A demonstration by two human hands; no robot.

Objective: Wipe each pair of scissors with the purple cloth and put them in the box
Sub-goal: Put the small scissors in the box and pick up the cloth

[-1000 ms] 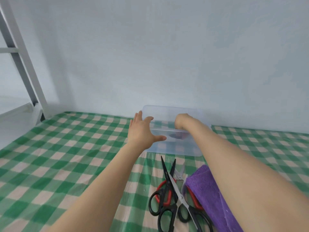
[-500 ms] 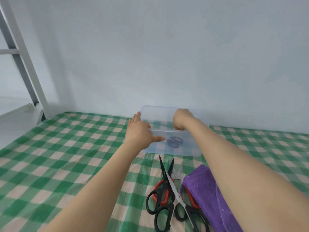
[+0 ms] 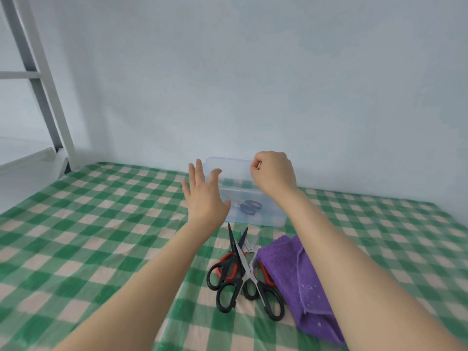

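A clear plastic box (image 3: 263, 219) stands on the checked cloth near the wall, its lid upright behind it. A blue-handled pair of scissors (image 3: 249, 206) lies inside. My left hand (image 3: 205, 196) hovers with spread fingers at the box's left side and holds nothing. Above the box's right part, my right hand (image 3: 274, 173) has its fingers curled with nothing visible in them. In front of the box lie crossed black-handled scissors (image 3: 228, 287), red-handled scissors (image 3: 229, 266) and a small silver pair (image 3: 251, 244). The folded purple cloth (image 3: 298, 274) lies to their right, partly under my right forearm.
A green and cream checked sheet (image 3: 101, 236) covers the surface. A pale wall rises just behind the box. A white and grey metal ladder frame (image 3: 43, 79) stands at the far left.
My right hand has come up out of the box, leaving the blue-handled scissors inside. My left hand has let go of the box's rim and spread its fingers.
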